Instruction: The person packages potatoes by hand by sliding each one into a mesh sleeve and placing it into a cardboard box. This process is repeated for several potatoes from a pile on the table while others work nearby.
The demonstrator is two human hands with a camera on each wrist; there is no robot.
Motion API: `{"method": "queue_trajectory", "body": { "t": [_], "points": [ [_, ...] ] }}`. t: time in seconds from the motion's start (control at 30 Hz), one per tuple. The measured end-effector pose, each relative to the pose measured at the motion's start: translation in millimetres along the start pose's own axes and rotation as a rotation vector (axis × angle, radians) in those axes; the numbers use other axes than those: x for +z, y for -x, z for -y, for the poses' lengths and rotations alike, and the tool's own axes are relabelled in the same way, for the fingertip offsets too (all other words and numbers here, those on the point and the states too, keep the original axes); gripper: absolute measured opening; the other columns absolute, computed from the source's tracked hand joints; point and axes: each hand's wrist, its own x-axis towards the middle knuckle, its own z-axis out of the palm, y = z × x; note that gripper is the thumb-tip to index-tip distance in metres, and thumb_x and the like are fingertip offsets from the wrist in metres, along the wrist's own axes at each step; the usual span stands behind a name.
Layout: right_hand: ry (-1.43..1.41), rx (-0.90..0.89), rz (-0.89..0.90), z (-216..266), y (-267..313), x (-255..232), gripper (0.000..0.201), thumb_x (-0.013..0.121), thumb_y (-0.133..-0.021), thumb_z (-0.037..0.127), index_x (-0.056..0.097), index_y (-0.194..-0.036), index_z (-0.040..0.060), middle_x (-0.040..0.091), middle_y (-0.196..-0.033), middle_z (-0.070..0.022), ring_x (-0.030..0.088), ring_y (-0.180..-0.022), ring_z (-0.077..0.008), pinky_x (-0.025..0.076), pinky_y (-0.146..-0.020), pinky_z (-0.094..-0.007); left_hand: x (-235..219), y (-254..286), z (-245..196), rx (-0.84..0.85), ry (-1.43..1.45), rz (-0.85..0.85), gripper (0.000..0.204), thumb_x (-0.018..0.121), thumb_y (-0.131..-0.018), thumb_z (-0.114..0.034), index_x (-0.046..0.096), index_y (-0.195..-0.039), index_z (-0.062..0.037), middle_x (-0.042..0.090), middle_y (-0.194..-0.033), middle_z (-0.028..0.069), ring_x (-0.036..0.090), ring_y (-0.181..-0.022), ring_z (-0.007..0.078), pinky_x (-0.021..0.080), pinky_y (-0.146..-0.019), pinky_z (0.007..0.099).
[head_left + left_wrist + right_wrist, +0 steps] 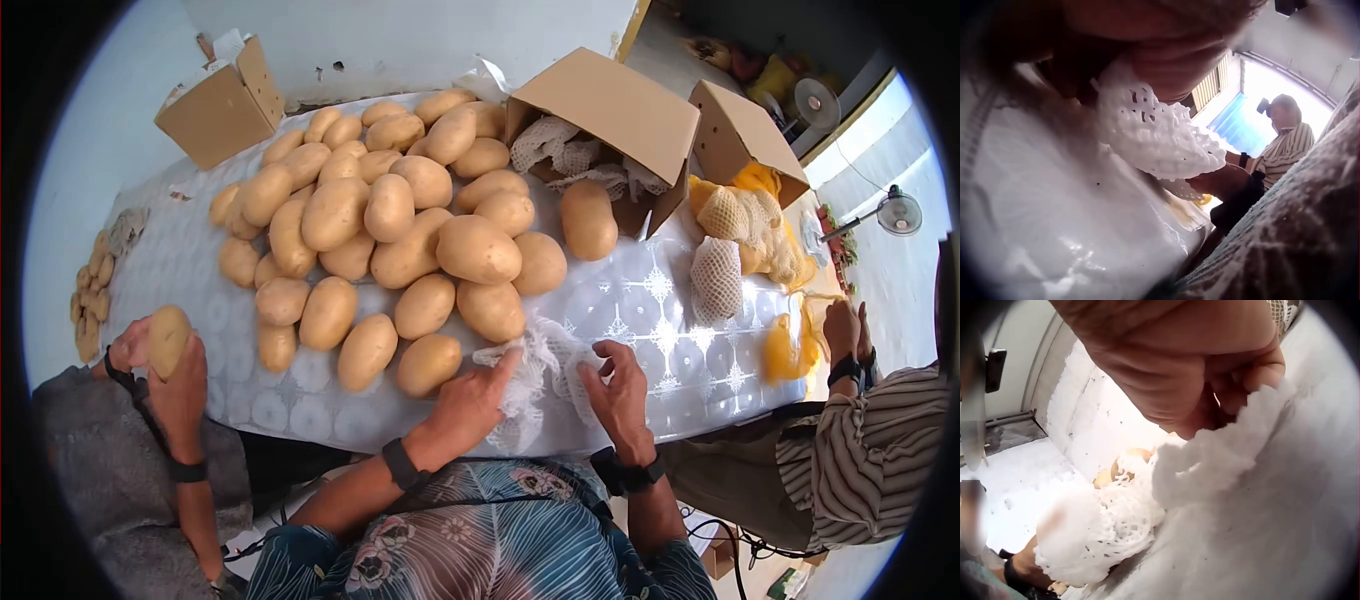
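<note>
White foam net sleeves [530, 385] lie bunched between my two hands at the table's near edge. My left hand [468, 402] grips the bunched netting [1147, 137] from the left, its index finger stretched along it. On the other side my right hand [622, 398] pinches the edge of a foam net sleeve [1210, 465] between thumb and fingers. The right wrist view also has the bunch by the left hand, a crumpled foam net [1116, 528]. Just beyond my left hand lies a potato [430, 365], at the front of a big heap of potatoes [335, 215].
A cardboard box [610, 100] on its side spills foam nets. Further right are a net-wrapped potato [716, 280] and yellow mesh [790, 345]. Another box [220, 105] stands back left. People flank me; the left one holds a potato [168, 340]. A patterned plastic cover [680, 375] spans the table.
</note>
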Motion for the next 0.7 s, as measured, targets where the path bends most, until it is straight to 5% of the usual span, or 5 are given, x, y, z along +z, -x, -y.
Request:
{"method": "queue_trajectory", "body": {
  "t": [0.2,0.33,0.43,0.47,0.7],
  "points": [
    [-0.207,0.178,0.263,0.2,-4.0,9.3,0.029,0.066,-0.079,0.018,0.061,-0.102,0.0016,0.065,-0.089,-0.0132,0.062,-0.076,-0.0242,0.049,-0.069,-0.0328,9.6,-20.1,0.9,0.115,-0.116,0.003,0.047,0.069,-0.065,-0.003,0.053,-0.109,-0.0024,0.061,-0.102,0.0182,0.061,-0.09,0.0355,0.051,-0.073,0.0414],
    [-0.691,0.341,0.095,-7.5,-0.5,-6.0,0.024,0.06,-0.083,0.016,0.058,-0.098,-0.0025,0.062,-0.086,-0.0072,0.056,-0.077,-0.0131,0.046,-0.068,-0.0284,1.7,-12.7,5.4,0.424,-0.232,-0.223,0.034,0.07,-0.068,-0.006,0.056,-0.099,-0.0013,0.061,-0.1,0.0172,0.061,-0.09,0.0354,0.051,-0.076,0.038],
    [-0.596,0.273,0.045,-10.4,1.6,-14.7,0.023,0.059,-0.083,0.017,0.057,-0.096,-0.0027,0.062,-0.085,-0.0081,0.055,-0.077,-0.0124,0.046,-0.07,-0.0266,2.0,5.6,6.6,0.251,0.284,-0.089,0.033,0.071,-0.071,-0.009,0.055,-0.099,-0.0014,0.062,-0.1,0.0157,0.061,-0.094,0.0329,0.049,-0.08,0.0361],
    [-0.632,0.259,0.021,-8.0,1.6,-17.0,0.023,0.059,-0.083,0.016,0.056,-0.096,-0.0027,0.061,-0.085,-0.0076,0.055,-0.077,-0.0118,0.045,-0.069,-0.0258,-10.2,12.3,2.7,-0.03,0.469,0.216,0.038,0.066,-0.067,0.001,0.056,-0.103,-0.0027,0.058,-0.112,0.016,0.055,-0.107,0.0343,0.046,-0.087,0.0375],
    [-0.468,0.166,0.108,35.0,-3.9,-21.5,0.023,0.062,-0.086,0.015,0.056,-0.1,-0.0023,0.058,-0.084,-0.0021,0.052,-0.077,-0.0077,0.043,-0.068,-0.022,-20.9,36.3,14.2,0.331,0.597,0.426,0.038,0.071,-0.076,-0.019,0.059,-0.109,-0.0037,0.06,-0.11,0.0141,0.059,-0.103,0.0293,0.045,-0.09,0.0339]
  ]
}}
